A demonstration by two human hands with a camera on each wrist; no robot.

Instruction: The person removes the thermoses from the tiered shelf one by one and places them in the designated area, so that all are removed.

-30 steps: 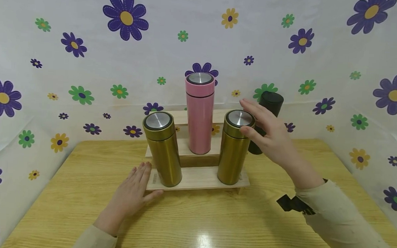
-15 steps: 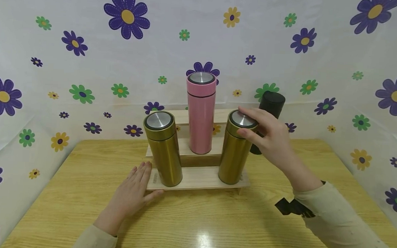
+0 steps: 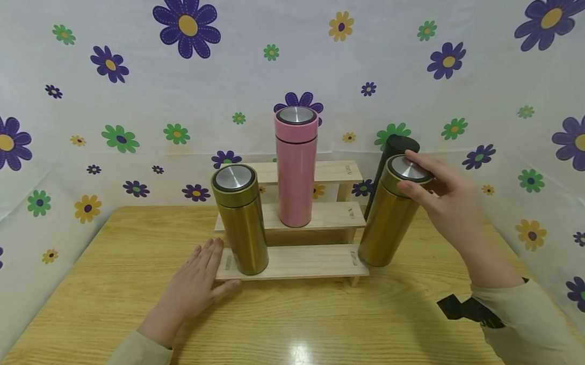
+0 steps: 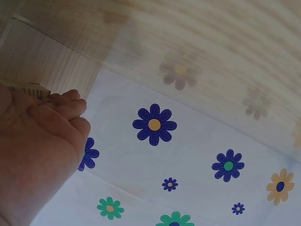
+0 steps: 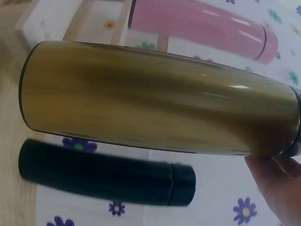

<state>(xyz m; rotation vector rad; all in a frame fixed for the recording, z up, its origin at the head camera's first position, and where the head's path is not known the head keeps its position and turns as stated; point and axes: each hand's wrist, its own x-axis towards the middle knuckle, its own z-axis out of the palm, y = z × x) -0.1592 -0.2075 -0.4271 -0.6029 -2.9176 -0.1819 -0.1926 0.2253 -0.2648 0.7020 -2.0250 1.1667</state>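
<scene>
My right hand (image 3: 453, 209) grips a gold flask (image 3: 390, 223) around its lid, just right of the stepped wooden rack (image 3: 309, 261); the flask leans slightly. In the right wrist view that flask (image 5: 160, 99) fills the middle, with part of my hand (image 5: 277, 188) at its lid end. My left hand (image 3: 189, 286) rests with extended fingers against the left end of the rack's lowest step. Another gold flask (image 3: 242, 224) stands on that step, near the hand. On the middle step stands a pink flask (image 3: 295, 172). The left wrist view shows my left hand (image 4: 42, 146) at the wood.
A black flask (image 3: 395, 146) stands behind the held one, right of the rack, partly hidden; it shows fully in the right wrist view (image 5: 103, 174). The rack stands on a wooden table (image 3: 248, 331), with a flower-patterned cloth (image 3: 203, 93) behind and at the sides.
My right hand closed on the right gold flask's lid and moved it rightward off the rack's lowest step. The left hand has stayed in place.
</scene>
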